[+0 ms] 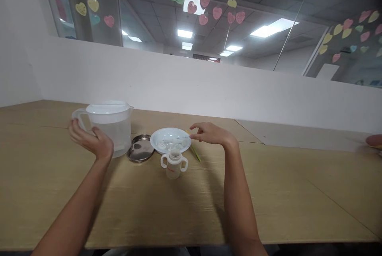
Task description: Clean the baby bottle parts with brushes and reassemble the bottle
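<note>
My left hand [91,138] is at the handle of a clear lidded plastic pitcher [112,128], its fingers around the handle's lower part. The pitcher stands upright on the table. My right hand [210,133], thumb and finger pinched, holds a thin, wire-like stick [180,138] that reaches over a white bowl [153,144]. Small whitish and clear parts lie in the bowl; their kind is too small to tell. In front of it a two-handled baby bottle [173,168] stands upright, without a cap, touched by neither hand.
A round metal tray [141,152] lies between the pitcher and the bowl. A yellow-green stick [195,152] lies right of the bowl. Behind the wooden table [283,192] rises a white wall [179,85]. A blurred reddish object [373,140] is at the far right edge.
</note>
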`<state>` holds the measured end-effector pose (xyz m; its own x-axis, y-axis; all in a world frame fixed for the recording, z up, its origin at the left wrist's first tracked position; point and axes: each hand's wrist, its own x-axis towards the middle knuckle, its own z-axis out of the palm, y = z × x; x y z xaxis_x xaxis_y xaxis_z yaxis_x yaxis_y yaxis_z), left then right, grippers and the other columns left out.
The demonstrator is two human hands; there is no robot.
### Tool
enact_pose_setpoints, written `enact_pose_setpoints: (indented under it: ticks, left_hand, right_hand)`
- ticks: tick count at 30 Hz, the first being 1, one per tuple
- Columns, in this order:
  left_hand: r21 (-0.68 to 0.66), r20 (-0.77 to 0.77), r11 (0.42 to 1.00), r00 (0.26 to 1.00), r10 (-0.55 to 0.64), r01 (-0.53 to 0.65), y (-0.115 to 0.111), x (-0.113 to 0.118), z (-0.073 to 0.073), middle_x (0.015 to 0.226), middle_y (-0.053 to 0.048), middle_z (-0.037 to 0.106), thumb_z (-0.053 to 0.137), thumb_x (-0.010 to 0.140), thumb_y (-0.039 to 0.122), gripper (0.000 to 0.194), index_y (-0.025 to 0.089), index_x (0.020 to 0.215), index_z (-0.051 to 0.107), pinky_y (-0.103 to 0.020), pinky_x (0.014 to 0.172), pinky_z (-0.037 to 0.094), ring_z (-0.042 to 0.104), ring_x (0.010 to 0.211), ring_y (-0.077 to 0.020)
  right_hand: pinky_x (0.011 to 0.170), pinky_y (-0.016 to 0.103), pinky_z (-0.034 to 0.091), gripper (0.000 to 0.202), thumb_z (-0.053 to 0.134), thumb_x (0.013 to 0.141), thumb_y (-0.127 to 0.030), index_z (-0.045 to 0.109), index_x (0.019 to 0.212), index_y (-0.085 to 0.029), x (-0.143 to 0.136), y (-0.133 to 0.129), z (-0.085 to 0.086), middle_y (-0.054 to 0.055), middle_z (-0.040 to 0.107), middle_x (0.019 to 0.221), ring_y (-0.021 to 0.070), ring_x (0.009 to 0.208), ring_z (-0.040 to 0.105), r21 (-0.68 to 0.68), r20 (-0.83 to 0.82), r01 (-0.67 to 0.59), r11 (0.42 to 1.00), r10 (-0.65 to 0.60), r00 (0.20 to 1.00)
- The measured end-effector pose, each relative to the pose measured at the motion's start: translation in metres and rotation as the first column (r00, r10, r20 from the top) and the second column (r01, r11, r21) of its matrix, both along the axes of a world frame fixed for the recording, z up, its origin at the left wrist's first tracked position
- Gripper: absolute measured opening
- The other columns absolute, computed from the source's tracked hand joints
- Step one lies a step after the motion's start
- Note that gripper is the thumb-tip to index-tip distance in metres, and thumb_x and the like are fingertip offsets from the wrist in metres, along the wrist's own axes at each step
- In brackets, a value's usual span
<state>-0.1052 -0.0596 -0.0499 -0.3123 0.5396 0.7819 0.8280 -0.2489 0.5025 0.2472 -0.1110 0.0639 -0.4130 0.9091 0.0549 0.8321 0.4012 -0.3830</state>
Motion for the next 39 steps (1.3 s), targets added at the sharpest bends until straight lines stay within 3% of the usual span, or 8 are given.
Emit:
enact_pose_setpoints:
  ticks: [5, 8, 12, 18, 23, 28, 39]
  left_hand:
    - [0.054, -0.273, 0.98, 0.947, -0.169, 0.19, -0.006, 0.049, -0.005, 0.096, -0.011, 0.067, 0.049, 0.079, 0.032, 0.028, 0.023, 0.102, 0.062, -0.043, 0.087, 0.042, 0.06, 0.093, -0.0258]
    - [0.036, -0.483, 0.957, 0.844, -0.234, 0.286, -0.006, 0.065, -0.015, 0.098, -0.008, 0.069, 0.046, 0.081, 0.026, 0.026, 0.027, 0.101, 0.064, -0.044, 0.092, 0.04, 0.061, 0.096, -0.0245]
    - [0.06, -0.665, 0.933, 0.711, -0.227, 0.354, -0.005, 0.073, -0.023, 0.096, -0.004, 0.07, 0.044, 0.083, 0.018, 0.028, 0.028, 0.1, 0.064, -0.04, 0.089, 0.042, 0.062, 0.091, -0.022]
    - [0.116, -0.712, 0.939, 0.686, -0.149, 0.324, -0.012, 0.076, -0.016, 0.095, -0.005, 0.07, 0.043, 0.086, 0.014, 0.026, 0.021, 0.1, 0.062, -0.036, 0.079, 0.042, 0.061, 0.085, -0.0207]
    - [0.039, -0.734, 0.971, 0.666, -0.131, 0.234, -0.009, 0.076, -0.016, 0.097, -0.005, 0.069, 0.042, 0.087, 0.017, 0.024, 0.02, 0.099, 0.062, -0.036, 0.077, 0.039, 0.059, 0.086, -0.0218]
    - [-0.077, -0.72, 0.988, 0.678, -0.148, 0.134, -0.001, 0.074, -0.022, 0.096, -0.007, 0.068, 0.04, 0.088, 0.019, 0.025, 0.018, 0.1, 0.062, -0.038, 0.075, 0.037, 0.057, 0.089, -0.0246]
    - [-0.165, -0.705, 0.977, 0.676, -0.215, 0.138, -0.009, 0.086, -0.024, 0.097, -0.007, 0.068, 0.038, 0.087, 0.016, 0.029, 0.016, 0.099, 0.065, -0.038, 0.077, 0.036, 0.056, 0.09, -0.0247]
  right_hand:
    - [0.075, 0.029, 0.043, 0.048, 0.051, 0.082, -0.044, 0.053, 0.122, -0.017, 0.003, 0.014, -0.006, 0.009, 0.067, 0.096, 0.0199, 0.089, 0.06, -0.034, -0.02, 0.019, 0.999, -0.02, 1.0]
    - [0.074, 0.028, 0.044, 0.047, 0.052, 0.081, -0.042, 0.054, 0.121, -0.017, 0.004, 0.026, -0.011, 0.008, 0.067, 0.094, 0.0193, 0.086, 0.061, -0.052, -0.021, 0.042, 0.998, -0.043, 0.999]
    - [0.072, 0.026, 0.044, 0.041, 0.056, 0.08, -0.034, 0.057, 0.117, -0.016, -0.001, 0.047, -0.023, 0.008, 0.067, 0.097, 0.0172, 0.084, 0.061, -0.022, 0.007, 0.047, 0.999, -0.047, 0.999]
    - [0.077, 0.023, 0.042, 0.033, 0.06, 0.077, -0.02, 0.062, 0.11, -0.016, -0.03, 0.085, -0.056, 0.007, 0.066, 0.104, 0.0151, 0.09, 0.059, 0.099, 0.032, 0.009, 0.995, -0.012, 0.999]
    - [0.078, 0.024, 0.041, 0.027, 0.056, 0.077, -0.011, 0.066, 0.102, -0.015, -0.046, 0.098, -0.079, 0.008, 0.067, 0.101, 0.0158, 0.09, 0.06, 0.16, 0.03, 0.035, 0.986, -0.04, 0.999]
    - [0.077, 0.023, 0.041, 0.027, 0.053, 0.078, -0.012, 0.067, 0.1, -0.017, -0.047, 0.1, -0.08, 0.007, 0.068, 0.1, 0.0153, 0.089, 0.06, 0.206, 0.035, 0.059, 0.977, -0.068, 0.997]
    - [0.069, 0.021, 0.041, 0.026, 0.058, 0.074, -0.01, 0.069, 0.097, -0.017, -0.047, 0.091, -0.071, 0.006, 0.069, 0.096, 0.0137, 0.082, 0.061, 0.189, 0.092, 0.062, 0.98, -0.08, 0.993]
